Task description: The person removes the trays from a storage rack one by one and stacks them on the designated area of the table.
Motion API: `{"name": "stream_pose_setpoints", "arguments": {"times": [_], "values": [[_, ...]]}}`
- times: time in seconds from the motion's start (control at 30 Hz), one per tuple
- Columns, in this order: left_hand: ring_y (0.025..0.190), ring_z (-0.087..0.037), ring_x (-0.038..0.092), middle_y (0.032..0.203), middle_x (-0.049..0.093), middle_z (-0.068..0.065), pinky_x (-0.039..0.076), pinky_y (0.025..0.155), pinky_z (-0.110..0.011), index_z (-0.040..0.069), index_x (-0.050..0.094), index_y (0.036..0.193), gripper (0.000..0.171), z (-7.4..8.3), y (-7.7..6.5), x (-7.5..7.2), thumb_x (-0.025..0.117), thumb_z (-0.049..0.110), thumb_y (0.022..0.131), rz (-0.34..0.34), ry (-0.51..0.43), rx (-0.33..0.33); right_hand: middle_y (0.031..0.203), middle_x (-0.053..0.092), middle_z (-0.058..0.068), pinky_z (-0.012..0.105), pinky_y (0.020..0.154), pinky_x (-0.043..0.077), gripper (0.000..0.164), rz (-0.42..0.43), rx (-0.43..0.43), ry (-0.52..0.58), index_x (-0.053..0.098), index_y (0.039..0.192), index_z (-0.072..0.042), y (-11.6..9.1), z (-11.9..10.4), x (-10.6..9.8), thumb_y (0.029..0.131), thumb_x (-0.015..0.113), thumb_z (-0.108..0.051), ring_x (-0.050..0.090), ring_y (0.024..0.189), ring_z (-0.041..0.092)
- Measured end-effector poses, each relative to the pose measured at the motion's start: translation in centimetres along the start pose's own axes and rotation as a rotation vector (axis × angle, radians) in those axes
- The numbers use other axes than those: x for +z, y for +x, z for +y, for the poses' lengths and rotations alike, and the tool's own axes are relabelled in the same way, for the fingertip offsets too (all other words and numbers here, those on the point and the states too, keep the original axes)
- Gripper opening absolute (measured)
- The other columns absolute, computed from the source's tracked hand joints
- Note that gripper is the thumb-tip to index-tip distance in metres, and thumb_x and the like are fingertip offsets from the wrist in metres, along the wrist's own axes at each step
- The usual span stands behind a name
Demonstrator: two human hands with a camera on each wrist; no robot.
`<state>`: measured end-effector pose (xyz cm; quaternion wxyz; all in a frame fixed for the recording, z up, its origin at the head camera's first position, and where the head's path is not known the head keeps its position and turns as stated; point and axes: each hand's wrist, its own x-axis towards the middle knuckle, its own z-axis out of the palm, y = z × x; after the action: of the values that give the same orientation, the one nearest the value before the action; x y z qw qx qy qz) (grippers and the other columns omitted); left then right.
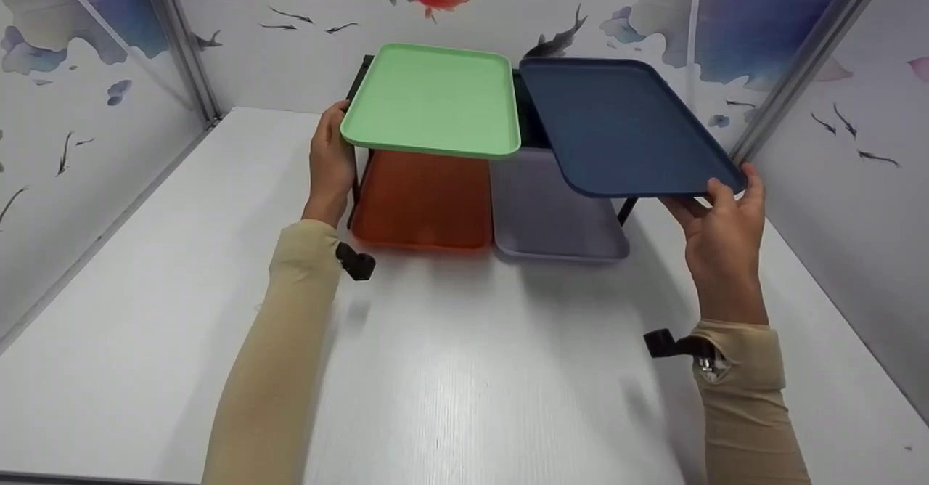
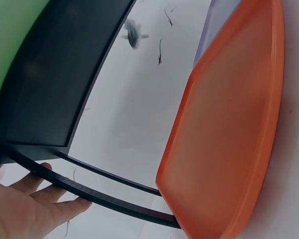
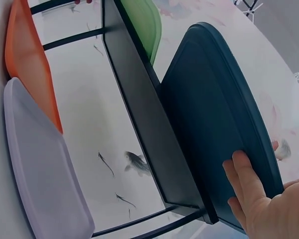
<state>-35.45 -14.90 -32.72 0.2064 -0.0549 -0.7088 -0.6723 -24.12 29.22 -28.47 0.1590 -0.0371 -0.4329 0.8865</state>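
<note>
A black rack (image 2: 55,69) stands near the back wall, with a light green tray (image 1: 435,100) on the left of its top. My left hand (image 1: 332,158) holds the rack's left side, beside the green tray; in the left wrist view its fingers lie behind a curved black leg. At the right, my right hand (image 1: 726,238) grips the near right corner of a dark blue tray (image 1: 628,125), fingers spread underneath. That tray is tilted, its far end over the rack's top. Whether it touches the shelf cannot be told.
Below the shelf, an orange tray (image 1: 424,202) and a pale purple tray (image 1: 555,209) lie side by side on the white table (image 1: 450,383). Walls printed with fish enclose the table, with metal posts (image 1: 178,42) at the back corners.
</note>
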Motion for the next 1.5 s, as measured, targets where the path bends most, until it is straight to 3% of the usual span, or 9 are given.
{"name": "stream_pose_setpoints", "arguments": {"times": [0.23, 0.4, 0.73, 1.1, 1.3, 1.5], "values": [[0.141, -0.014, 0.043, 0.149, 0.051, -0.007, 0.034, 0.118, -0.029, 0.012, 0.043, 0.153, 0.054, -0.1, 0.0, 0.1, 0.029, 0.044, 0.112, 0.002, 0.008, -0.012, 0.154, 0.027, 0.010, 0.043, 0.093, 0.057, 0.071, -0.012, -0.004, 0.043, 0.002, 0.164, -0.037, -0.4, -0.4, -1.0, 0.110, 0.039, -0.009, 0.055, 0.128, 0.031], [0.141, -0.014, 0.043, 0.149, 0.051, -0.006, 0.034, 0.118, -0.029, 0.013, 0.044, 0.153, 0.054, -0.1, 0.0, 0.2, 0.030, 0.045, 0.112, 0.001, 0.011, -0.012, 0.146, 0.034, 0.012, 0.042, 0.090, 0.059, 0.070, -0.029, -0.021, 0.050, 0.000, 0.164, -0.036, -0.6, -0.5, -1.3, 0.111, 0.038, -0.011, 0.055, 0.126, 0.031], [0.139, -0.013, 0.044, 0.147, 0.052, -0.005, 0.035, 0.117, -0.029, 0.015, 0.045, 0.152, 0.052, 0.0, 0.3, 0.3, 0.029, 0.045, 0.112, -0.005, 0.014, -0.013, 0.156, 0.024, 0.009, 0.039, 0.095, 0.056, 0.068, -0.050, -0.023, -0.006, 0.000, 0.164, -0.036, -1.4, -0.7, -2.5, 0.111, 0.037, -0.015, 0.041, 0.142, 0.029], [0.140, -0.012, 0.043, 0.148, 0.052, -0.005, 0.035, 0.117, -0.028, 0.014, 0.045, 0.152, 0.052, -0.1, 0.2, 0.1, 0.031, 0.045, 0.112, 0.014, -0.003, -0.028, 0.147, 0.032, 0.009, 0.038, 0.087, 0.060, 0.066, -0.060, -0.016, 0.022, 0.002, 0.164, -0.031, -2.1, -0.2, -4.6, 0.112, 0.038, -0.015, 0.058, 0.126, 0.023], [0.137, -0.013, 0.046, 0.145, 0.054, -0.006, 0.036, 0.116, -0.028, 0.012, 0.046, 0.151, 0.053, -0.2, 0.1, 0.0, 0.030, 0.044, 0.112, 0.014, 0.007, -0.017, 0.150, 0.032, 0.008, 0.037, 0.088, 0.060, 0.067, -0.080, -0.039, 0.027, 0.001, 0.165, -0.032, -2.5, -0.2, -5.1, 0.112, 0.039, -0.017, 0.053, 0.132, 0.024], [0.136, -0.012, 0.046, 0.145, 0.054, -0.005, 0.036, 0.116, -0.028, 0.014, 0.046, 0.151, 0.053, 0.0, 0.2, 0.0, 0.030, 0.045, 0.112, 0.022, 0.038, -0.023, 0.153, 0.033, 0.005, 0.034, 0.092, 0.058, 0.063, -0.057, -0.084, -0.038, 0.008, 0.165, -0.031, -2.9, -0.3, -5.7, 0.112, 0.041, -0.021, 0.049, 0.132, 0.021]]}}
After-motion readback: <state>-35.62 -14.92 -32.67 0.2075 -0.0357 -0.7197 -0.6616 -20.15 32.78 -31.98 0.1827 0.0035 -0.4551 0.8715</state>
